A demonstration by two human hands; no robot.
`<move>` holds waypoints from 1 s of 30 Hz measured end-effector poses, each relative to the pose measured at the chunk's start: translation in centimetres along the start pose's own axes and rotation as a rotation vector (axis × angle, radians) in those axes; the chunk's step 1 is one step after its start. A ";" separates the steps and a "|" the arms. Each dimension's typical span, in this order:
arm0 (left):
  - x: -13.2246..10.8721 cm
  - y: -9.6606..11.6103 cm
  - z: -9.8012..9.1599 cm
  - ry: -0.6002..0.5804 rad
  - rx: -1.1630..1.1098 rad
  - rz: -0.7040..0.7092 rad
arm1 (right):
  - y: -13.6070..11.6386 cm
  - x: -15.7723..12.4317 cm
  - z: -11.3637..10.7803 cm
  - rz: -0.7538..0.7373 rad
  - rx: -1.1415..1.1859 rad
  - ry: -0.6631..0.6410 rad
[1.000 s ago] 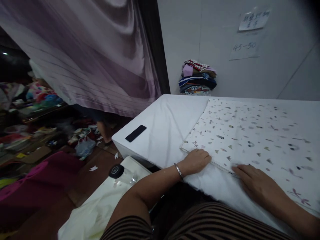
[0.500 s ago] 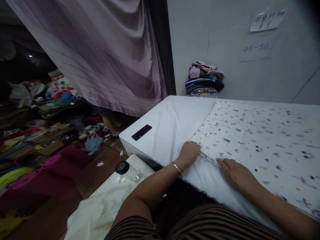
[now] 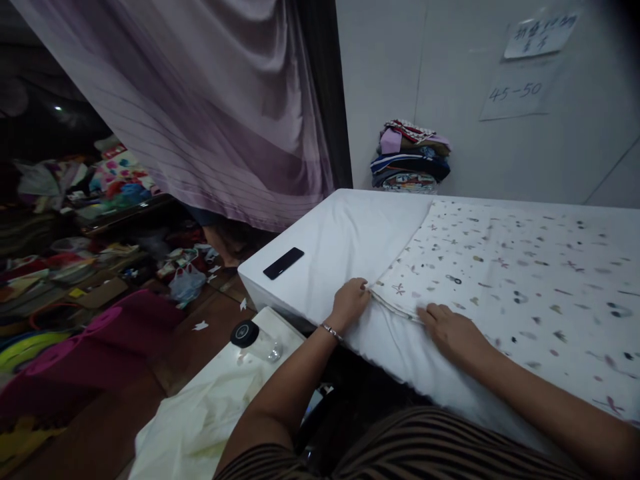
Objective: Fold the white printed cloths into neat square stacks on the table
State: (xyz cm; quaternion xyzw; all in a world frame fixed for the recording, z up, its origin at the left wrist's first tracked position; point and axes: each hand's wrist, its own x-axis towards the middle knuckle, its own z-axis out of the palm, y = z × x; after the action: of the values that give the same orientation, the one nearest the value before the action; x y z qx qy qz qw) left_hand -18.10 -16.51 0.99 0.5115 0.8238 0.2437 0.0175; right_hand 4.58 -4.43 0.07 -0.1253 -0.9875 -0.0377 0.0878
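Observation:
A white printed cloth (image 3: 500,267) with small leaf and flower motifs lies folded in layers over the white-covered table (image 3: 345,233). My left hand (image 3: 351,300), wearing a silver bracelet, pinches the cloth's near left corner. Farther right along the same near edge, my right hand (image 3: 453,333) has its fingers bent over the cloth, gripping the edge. Between the two hands the layered edge sags slightly. The right thumb is hidden.
A black phone (image 3: 283,263) lies on the table's left part. Folded clothes (image 3: 411,157) are stacked by the wall. A lower white table (image 3: 175,427) holds a clear jar with a black lid (image 3: 245,334). A purple curtain (image 3: 240,120) hangs behind; a person's foot (image 3: 225,253) shows below it.
My left hand has moved left and slightly nearer with the cloth's corner, drawing the edge out. My right hand has shifted slightly left and up along the edge.

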 end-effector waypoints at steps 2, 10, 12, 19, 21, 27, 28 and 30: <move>-0.2 -0.1 -0.1 0.005 -0.070 -0.131 | -0.4 0.7 -0.1 -0.006 -0.010 -0.011; -0.1 1.3 0.9 -0.109 -0.706 -0.499 | -1.7 3.5 -0.8 -0.013 0.051 -0.083; 0.0 1.7 1.0 -0.093 -0.839 -0.549 | -1.7 4.2 -1.2 -0.006 0.163 -0.104; 0.1 2.4 2.0 -0.011 -1.099 -0.557 | -1.6 7.8 -1.0 0.081 0.554 -0.097; 0.2 2.5 2.2 0.004 -1.165 -0.567 | -1.7 8.9 -0.4 0.105 0.626 -0.074; 0.2 2.7 2.7 0.040 -1.293 -0.581 | -1.1 9.8 1.3 0.168 0.944 -0.035; 0.2 2.7 2.7 0.041 -1.299 -0.586 | -1.0 9.8 1.5 0.187 1.009 -0.031; 0.2 2.6 2.9 0.041 -1.302 -0.590 | -0.9 9.6 1.6 0.237 1.103 -0.023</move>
State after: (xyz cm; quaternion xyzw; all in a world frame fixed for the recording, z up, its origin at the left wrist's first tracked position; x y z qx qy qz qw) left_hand -15.27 -14.29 -0.45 0.1485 0.6154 0.6806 0.3688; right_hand -5.06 -2.80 0.19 -0.1712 -0.8410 0.4955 0.1333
